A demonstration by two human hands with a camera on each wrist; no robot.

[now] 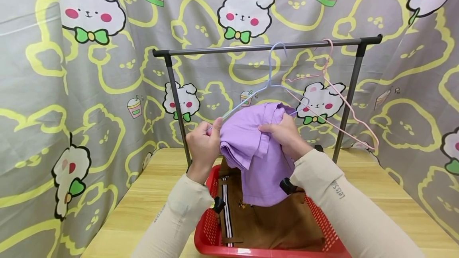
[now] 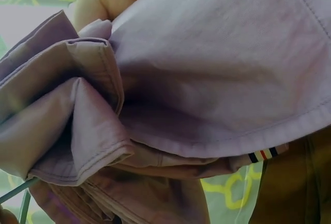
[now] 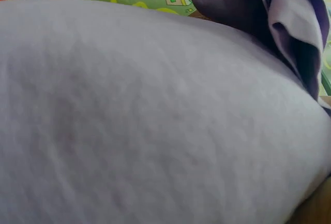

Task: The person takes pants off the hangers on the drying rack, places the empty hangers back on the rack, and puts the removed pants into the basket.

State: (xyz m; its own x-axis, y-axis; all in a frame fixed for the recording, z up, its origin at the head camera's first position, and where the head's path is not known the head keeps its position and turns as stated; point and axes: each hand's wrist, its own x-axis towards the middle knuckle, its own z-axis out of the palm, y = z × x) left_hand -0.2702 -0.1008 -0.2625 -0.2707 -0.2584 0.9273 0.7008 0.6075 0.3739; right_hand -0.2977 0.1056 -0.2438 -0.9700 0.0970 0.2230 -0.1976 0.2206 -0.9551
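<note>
A lavender garment (image 1: 256, 142) hangs bunched between the two hands, its lower hem dangling over the basket. My left hand (image 1: 203, 144) grips the left end of a pale blue clothes hanger (image 1: 247, 98), thumb up. With thumb and fingers, my right hand (image 1: 287, 134) pinches the garment's upper right part, near the hanger's right arm. That arm partly disappears behind the cloth. The hanger's hook overlaps the rail (image 1: 229, 49) in the head view. Folds of the garment (image 2: 222, 69) fill the left wrist view, and the cloth (image 3: 155, 110) hides the right hand in the right wrist view.
A pink hanger (image 1: 349, 108) hangs from the rail at the right. Below the hands, a red basket (image 1: 229, 251) holds a brown garment (image 1: 272, 226) with a striped band. The wooden table (image 1: 150, 186) lies beneath, with a patterned curtain (image 1: 201, 15) behind.
</note>
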